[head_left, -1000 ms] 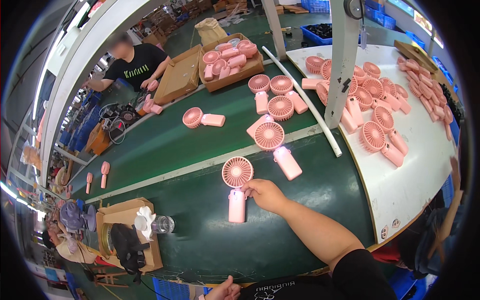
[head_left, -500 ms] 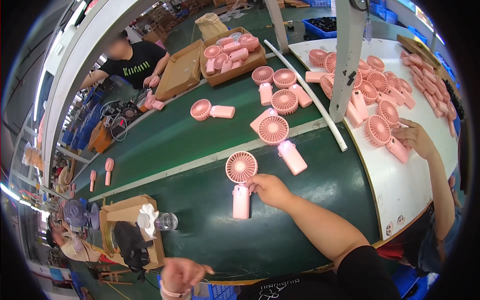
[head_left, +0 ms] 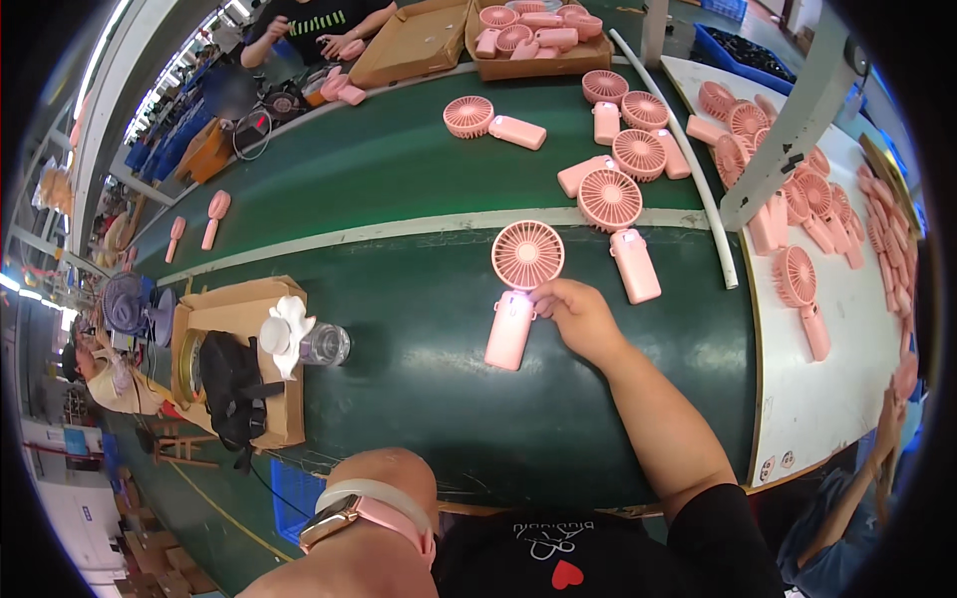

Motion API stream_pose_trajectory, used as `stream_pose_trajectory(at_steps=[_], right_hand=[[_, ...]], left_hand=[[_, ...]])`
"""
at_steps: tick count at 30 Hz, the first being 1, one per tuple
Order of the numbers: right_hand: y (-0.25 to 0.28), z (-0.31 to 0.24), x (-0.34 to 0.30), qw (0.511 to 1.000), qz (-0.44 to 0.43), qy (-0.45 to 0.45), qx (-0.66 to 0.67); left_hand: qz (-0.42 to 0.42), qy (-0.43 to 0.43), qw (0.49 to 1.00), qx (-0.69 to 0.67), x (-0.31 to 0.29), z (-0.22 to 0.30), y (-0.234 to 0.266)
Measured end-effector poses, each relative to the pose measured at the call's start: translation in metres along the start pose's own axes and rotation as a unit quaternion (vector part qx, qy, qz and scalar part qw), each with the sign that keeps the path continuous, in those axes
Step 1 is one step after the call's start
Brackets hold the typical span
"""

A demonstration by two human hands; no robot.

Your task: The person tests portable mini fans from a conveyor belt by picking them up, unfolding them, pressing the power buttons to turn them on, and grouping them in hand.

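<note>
From the head view, I am operating the right hand (head_left: 588, 321) over the green table (head_left: 429, 409), where its thumb and forefinger are pinching the pink fan (head_left: 527, 256) at the neck, between round head and handle. The fan is lying on the table, its head pointing away from the body, and a whitish light (head_left: 516, 299) is glowing at the top of the handle. I am holding the left hand (head_left: 391, 470) at the table's near edge, well apart from the fan; its fingers are not showing, so I am unable to tell whether they are apart or together. A watch (head_left: 339, 516) is encircling the left wrist. A second fan (head_left: 636, 267) is resting near the right hand, with further pink fans (head_left: 640, 154) lying behind it. A white pipe (head_left: 698, 169) is running along their right side, beside a white table (head_left: 788, 399) that is bearing more fans. On the left, a clear bottle (head_left: 327, 345) is sitting beside a cardboard tray (head_left: 293, 404), in which a black bag (head_left: 231, 384) is lying.
</note>
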State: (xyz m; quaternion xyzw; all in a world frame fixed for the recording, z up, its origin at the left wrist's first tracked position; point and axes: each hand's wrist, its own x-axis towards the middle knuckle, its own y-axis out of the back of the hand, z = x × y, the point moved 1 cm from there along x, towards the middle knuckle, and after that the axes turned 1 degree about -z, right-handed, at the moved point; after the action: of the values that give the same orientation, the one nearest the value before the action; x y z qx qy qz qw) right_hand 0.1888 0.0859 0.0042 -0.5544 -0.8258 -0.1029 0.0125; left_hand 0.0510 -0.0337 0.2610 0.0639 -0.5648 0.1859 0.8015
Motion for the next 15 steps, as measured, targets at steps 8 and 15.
stream_pose_trajectory(at_steps=[8, 15], right_hand=[[0.0023, -0.0005, -0.0044, 1.000, 0.001, -0.006, -0.030], [0.0020, -0.0025, -0.0067, 1.000, 0.004, -0.008, -0.023]], left_hand=[[-0.039, 0.010, 0.999, -0.017, -0.0125, 0.0026, -0.0041], [-0.026, 0.006, 0.998, 0.054, -0.0144, 0.0035, -0.0098]])
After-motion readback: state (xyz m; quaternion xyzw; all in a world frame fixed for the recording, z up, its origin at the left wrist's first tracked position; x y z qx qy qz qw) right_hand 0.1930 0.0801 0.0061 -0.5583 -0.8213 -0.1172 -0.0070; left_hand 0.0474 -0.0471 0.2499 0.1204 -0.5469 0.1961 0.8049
